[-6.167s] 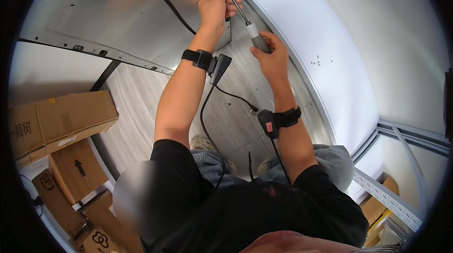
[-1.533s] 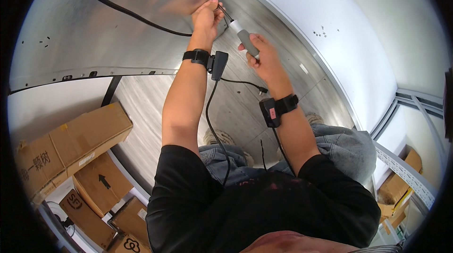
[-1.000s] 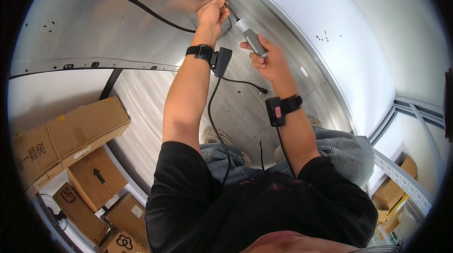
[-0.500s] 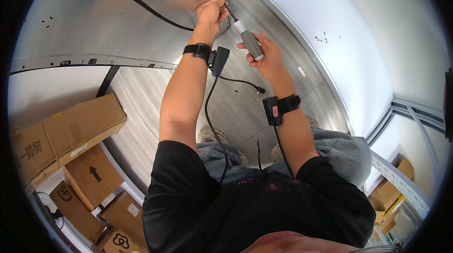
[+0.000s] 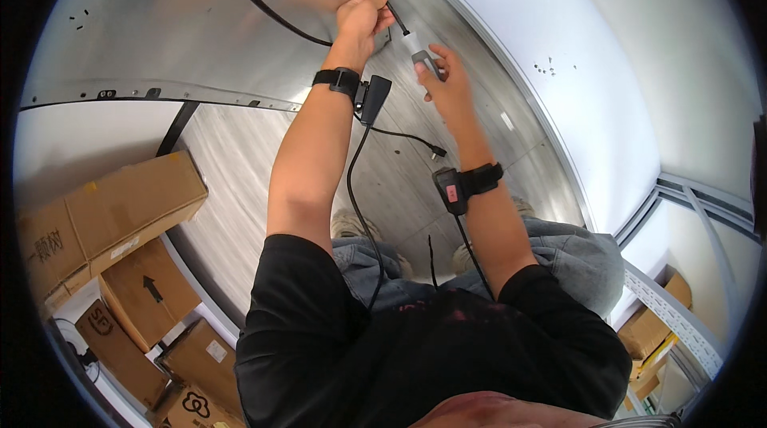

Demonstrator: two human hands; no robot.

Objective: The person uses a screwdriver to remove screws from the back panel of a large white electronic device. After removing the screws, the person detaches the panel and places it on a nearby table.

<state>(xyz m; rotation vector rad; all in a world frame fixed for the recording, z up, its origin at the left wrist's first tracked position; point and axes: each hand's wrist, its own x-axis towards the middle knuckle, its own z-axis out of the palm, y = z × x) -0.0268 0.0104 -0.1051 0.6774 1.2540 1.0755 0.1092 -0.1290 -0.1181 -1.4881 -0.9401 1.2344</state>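
Note:
A screwdriver point(image 5: 426, 61) with a grey and white handle and dark shaft slants up to the edge of a metal panel point(image 5: 240, 45). My right hand point(image 5: 449, 85) is closed round its handle, thumb on the near side. At the shaft's far end my left hand point(image 5: 361, 21) is closed, its fingertips pinching by the tip against the panel edge. Those fingers hide the tip and any screw there. Across the panel runs a black cable point(image 5: 256, 3), passing behind my left wrist.
A cable with a plug point(image 5: 438, 152) lies on the grey wood-look floor point(image 5: 240, 156). Several cardboard boxes point(image 5: 152, 292) are stacked at the lower left. To the right is a white panel point(image 5: 551, 37) with small screws on it. Black wrist devices point(image 5: 454, 188) trail cables toward my body.
My right hand has shifted its grip on the screwdriver handle, wrist turned and fingers now further up it. My left hand stays at the shaft's tip. The view has shifted slightly.

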